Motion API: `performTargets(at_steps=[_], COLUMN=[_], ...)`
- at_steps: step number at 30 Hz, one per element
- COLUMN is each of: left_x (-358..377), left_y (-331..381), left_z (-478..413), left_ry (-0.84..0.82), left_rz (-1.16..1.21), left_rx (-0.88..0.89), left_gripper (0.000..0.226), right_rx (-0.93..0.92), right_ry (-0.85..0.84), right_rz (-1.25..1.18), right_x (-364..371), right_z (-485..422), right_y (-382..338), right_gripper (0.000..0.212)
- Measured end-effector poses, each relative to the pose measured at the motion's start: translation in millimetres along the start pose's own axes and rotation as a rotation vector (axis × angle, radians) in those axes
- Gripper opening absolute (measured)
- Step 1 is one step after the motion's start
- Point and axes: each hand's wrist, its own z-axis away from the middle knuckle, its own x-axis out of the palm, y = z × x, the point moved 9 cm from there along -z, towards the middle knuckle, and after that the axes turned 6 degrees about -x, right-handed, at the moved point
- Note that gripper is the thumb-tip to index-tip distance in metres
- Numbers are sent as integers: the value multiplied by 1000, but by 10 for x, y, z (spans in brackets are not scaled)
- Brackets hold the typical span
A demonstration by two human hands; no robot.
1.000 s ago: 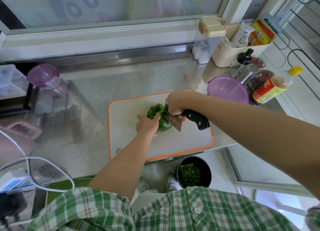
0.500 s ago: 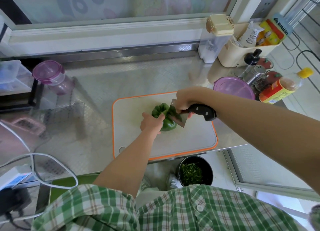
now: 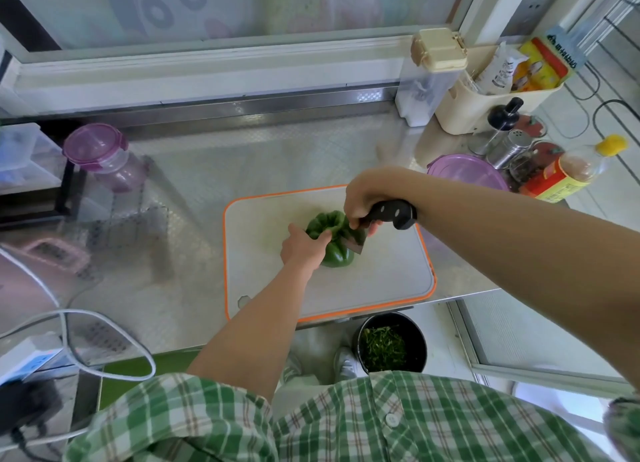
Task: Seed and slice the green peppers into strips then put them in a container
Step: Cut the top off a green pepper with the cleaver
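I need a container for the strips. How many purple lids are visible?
2. Left purple lid: on a jar on the counter. Right purple lid: beside the cutting board, partly behind the forearm. Others may be hidden.

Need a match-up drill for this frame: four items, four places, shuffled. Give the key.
Things:
1. green pepper
2. knife
3. black bucket
4. purple-lidded jar

Places:
a. below the counter edge, holding green scraps
b. gripped in the right hand
c. on the cutting board, held by the left hand
d. far left of the counter

Pairs: 1-c, 2-b, 3-a, 4-d
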Motion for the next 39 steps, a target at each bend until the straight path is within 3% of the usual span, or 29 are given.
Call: performTargets(at_steps=[6,10,13,16,22,25,29,34,36,39], left_x=[-20,-6,74,104,-24,-65,-63,-35,-96,-244], left_y=[28,11,-65,-73,75,49,-52,-17,48,82], left_z=[27,69,124,187,235,135,67,106,72,-22], left_ry=[10,-16,-128,-93,-8,-79,-234,-204,-137,-2], left_rz=[2,-61,-25,-78,-49,6,296,496,541,518], left_rx=[28,107,162,261,391,316,85,9,61,145], left_gripper=[59,59,80,107,96,87,45,54,57,81], right_rx=[-6,-22,-40,-41,-56,-50,-76,-102,-112,-154], right_ry=[43,87,122,144,199,269,305,403,419,464], right_rz=[57,-73,-176,-240,-300,-247,-187,-176,-178,-154], right_x=[22,38,61,94,122,92,50,-45,-51,-88], right_z=[-21,60,115,98,70,67,87,38,-7,-19], right_y=[-9,133,261,307,384,386,310,286,292,265], right_gripper=[32,31,34,32,22,11,11,17,19,21])
